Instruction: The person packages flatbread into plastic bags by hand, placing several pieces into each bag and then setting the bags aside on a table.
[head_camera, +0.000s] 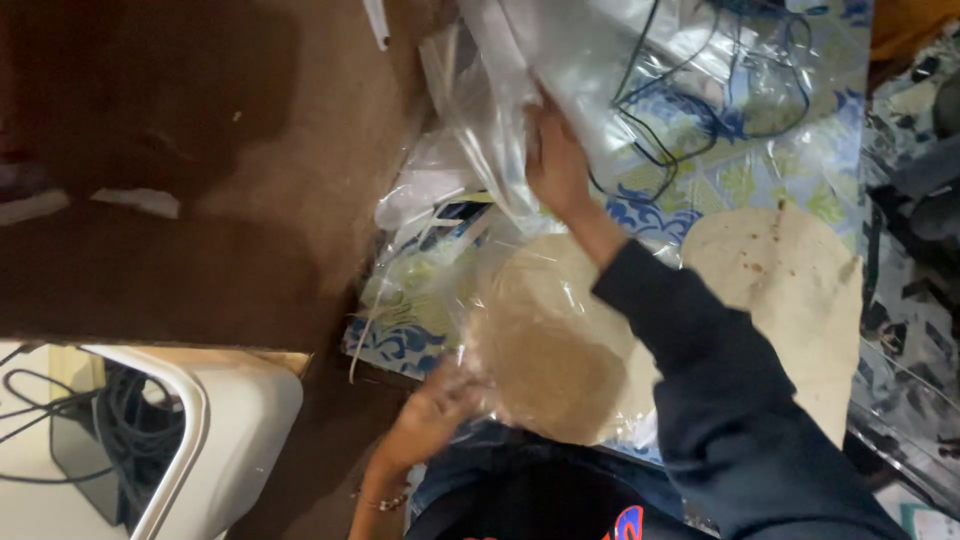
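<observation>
A stack of round flatbreads (550, 340) sits inside a clear plastic bag at the near edge of a table with a blue and green patterned cloth (720, 180). My left hand (430, 410), with a bracelet at the wrist, grips the bag's near left edge. My right hand (555, 165), in a dark sleeve, reaches over the stack and holds a large sheet of clear plastic (590, 60) lifted above the table. Another single flatbread (790, 270) lies flat on the cloth to the right, outside the bag.
A black cable (690, 110) loops over the far part of the table. More crumpled plastic (430, 190) hangs off the table's left edge. A white plastic chair (230, 410) with cables behind it stands at lower left on a brown floor (250, 150).
</observation>
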